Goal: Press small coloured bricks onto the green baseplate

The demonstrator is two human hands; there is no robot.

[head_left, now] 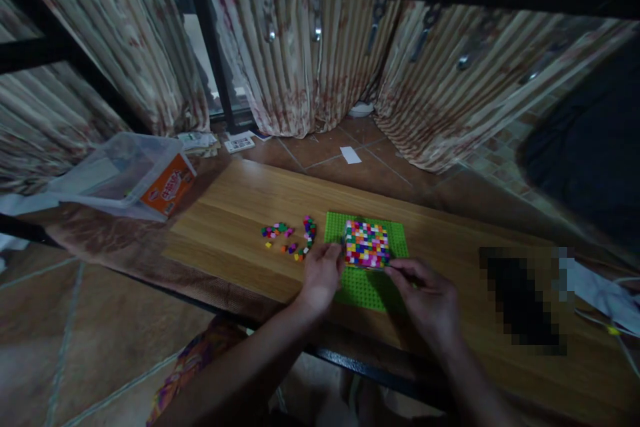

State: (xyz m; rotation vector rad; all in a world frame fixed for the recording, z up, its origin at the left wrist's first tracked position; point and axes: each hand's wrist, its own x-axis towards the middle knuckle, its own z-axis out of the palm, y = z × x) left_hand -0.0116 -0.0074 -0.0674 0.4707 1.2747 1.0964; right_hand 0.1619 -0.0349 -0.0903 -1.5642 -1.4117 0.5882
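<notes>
A green studded baseplate [395, 233] lies on a low wooden table [240, 207]. A square block of many-coloured small bricks [367, 243] stands on it. My left hand [320, 278] rests at the block's left edge, fingers touching its side. My right hand [427, 297] reaches the block's lower right corner with pinched fingertips; whether a brick sits between them is too small to tell. Loose coloured bricks [293, 237] lie scattered on the table left of the plate.
A clear plastic tub with an orange label [133, 177] lies tipped at the table's left end. Striped curtains [300, 60] hang behind. A pixelated dark object [523, 300] sits on the right, near white cloth [607, 297]. Papers [350, 155] lie on the tiled floor.
</notes>
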